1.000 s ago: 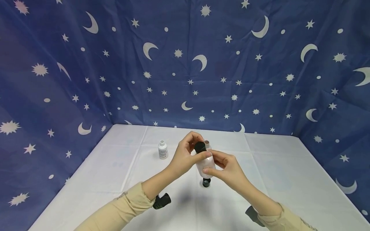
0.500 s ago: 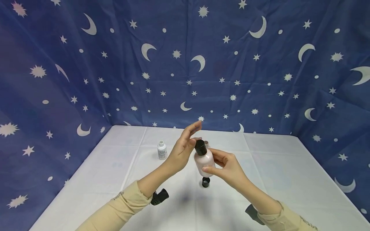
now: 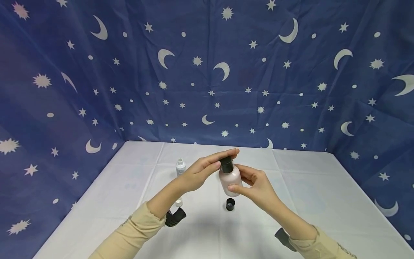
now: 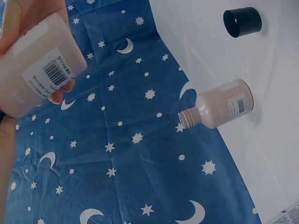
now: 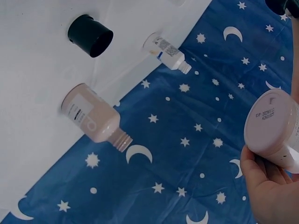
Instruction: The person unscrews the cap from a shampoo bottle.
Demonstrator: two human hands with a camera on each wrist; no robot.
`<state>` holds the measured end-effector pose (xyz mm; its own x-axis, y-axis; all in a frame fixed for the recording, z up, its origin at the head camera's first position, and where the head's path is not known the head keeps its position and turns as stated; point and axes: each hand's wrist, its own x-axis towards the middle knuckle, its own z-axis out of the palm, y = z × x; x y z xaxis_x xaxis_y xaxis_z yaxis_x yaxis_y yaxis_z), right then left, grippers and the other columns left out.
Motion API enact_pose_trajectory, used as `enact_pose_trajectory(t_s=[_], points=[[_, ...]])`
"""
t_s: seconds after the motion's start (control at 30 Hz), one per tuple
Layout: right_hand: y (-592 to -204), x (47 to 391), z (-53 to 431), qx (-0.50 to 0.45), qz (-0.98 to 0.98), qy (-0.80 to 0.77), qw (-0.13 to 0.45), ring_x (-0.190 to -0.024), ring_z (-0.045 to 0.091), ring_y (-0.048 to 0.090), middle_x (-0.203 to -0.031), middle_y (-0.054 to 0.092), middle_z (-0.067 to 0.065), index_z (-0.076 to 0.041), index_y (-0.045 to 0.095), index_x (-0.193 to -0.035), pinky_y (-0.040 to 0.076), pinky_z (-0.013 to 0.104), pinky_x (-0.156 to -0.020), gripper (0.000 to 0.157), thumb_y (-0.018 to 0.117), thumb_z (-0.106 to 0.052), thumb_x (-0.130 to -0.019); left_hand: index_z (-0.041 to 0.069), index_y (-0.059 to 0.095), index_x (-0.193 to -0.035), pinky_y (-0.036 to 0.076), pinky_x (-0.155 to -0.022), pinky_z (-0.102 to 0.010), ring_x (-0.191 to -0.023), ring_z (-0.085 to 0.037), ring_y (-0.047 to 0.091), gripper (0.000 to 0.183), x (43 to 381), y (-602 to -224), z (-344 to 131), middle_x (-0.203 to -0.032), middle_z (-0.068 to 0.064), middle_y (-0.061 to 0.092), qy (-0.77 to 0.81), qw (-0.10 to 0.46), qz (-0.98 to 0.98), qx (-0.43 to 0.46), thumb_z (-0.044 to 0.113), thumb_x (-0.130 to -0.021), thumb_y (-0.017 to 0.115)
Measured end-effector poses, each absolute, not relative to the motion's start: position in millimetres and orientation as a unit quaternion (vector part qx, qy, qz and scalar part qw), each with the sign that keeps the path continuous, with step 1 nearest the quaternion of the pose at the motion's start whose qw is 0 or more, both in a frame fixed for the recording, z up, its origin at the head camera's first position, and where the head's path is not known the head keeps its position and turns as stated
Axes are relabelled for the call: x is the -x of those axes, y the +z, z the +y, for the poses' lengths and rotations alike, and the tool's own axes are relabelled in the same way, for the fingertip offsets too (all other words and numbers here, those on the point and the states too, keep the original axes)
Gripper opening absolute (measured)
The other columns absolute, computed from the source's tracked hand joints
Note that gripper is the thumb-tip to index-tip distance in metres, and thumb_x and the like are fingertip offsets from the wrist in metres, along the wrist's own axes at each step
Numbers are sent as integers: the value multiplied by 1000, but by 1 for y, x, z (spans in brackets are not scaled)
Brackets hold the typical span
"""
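A pale pink bottle [image 3: 230,181] with a black cap [image 3: 227,165] is held tilted over the table. My right hand [image 3: 255,185] grips its body, thumb in front and fingers behind. The left hand [image 3: 200,172] lies across the cap with straight fingers over its top and the thumb at its side. A barcode label shows on the bottle [image 4: 46,70] in the left wrist view, and its base [image 5: 266,121] in the right wrist view. Behind it stands a second pink bottle [image 5: 93,116], uncapped, almost hidden in the head view.
On the white-covered table [image 3: 291,216], a loose black cap [image 3: 230,205] lies in front of the held bottle. Farther left stands an open white bottle [image 3: 180,166], partly behind the left hand. A small white cap [image 3: 179,202] lies by the left forearm. Blue star-patterned cloth [image 3: 207,72] encloses the table.
The left hand's fingers came off the cap, lifted open, then came down straight across it. The right hand keeps its grip on the bottle. The white cap has come into view.
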<state>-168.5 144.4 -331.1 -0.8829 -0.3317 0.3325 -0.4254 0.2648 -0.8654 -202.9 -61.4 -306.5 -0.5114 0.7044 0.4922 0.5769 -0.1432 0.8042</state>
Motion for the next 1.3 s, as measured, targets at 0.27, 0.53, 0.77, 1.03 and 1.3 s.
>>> enact_pose_trajectory(t_s=[0.27, 0.53, 0.77, 1.03, 1.3], points=[[-330, 169, 145, -218, -796, 562, 49, -112, 31, 61, -120, 63, 21, 6, 56, -124, 50, 29, -96, 53, 76, -6, -77, -6, 48, -133, 42, -106, -29, -127, -20, 51, 56, 203, -312, -54, -136, -23, 50, 649, 36, 643, -406, 31, -93, 57], [-328, 173, 142, -199, -792, 575, 40, -114, 31, 60, -121, 63, 20, 5, 57, -124, 50, 25, -96, 53, 77, -6, -76, -8, 63, -110, 56, -85, -27, -87, -2, 65, 39, 202, -316, -44, -105, -29, 65, 689, -97, 651, -304, 12, -78, 75], [-330, 176, 139, -193, -792, 578, 40, -114, 32, 60, -120, 63, 21, 5, 58, -123, 50, 29, -96, 51, 76, -5, -76, -6, 59, -118, 51, -93, -22, -91, -1, 56, 65, 203, -316, -40, -108, -22, 58, 680, -128, 654, -306, 38, -73, 76], [-329, 178, 138, -191, -792, 579, 37, -113, 31, 61, -119, 64, 21, 5, 57, -124, 49, 34, -98, 52, 76, -6, -77, -3, 48, -132, 43, -106, -34, -117, -21, 53, 80, 211, -319, -47, -125, -22, 52, 649, -118, 673, -334, 60, -84, 50], [-330, 179, 140, -186, -794, 578, 29, -113, 31, 61, -121, 63, 22, 6, 55, -126, 49, 31, -98, 54, 76, -7, -78, -2, 24, -147, 30, -114, -34, -142, -25, 27, 61, 213, -323, -60, -152, -17, 29, 630, 16, 649, -426, 35, -100, 40]])
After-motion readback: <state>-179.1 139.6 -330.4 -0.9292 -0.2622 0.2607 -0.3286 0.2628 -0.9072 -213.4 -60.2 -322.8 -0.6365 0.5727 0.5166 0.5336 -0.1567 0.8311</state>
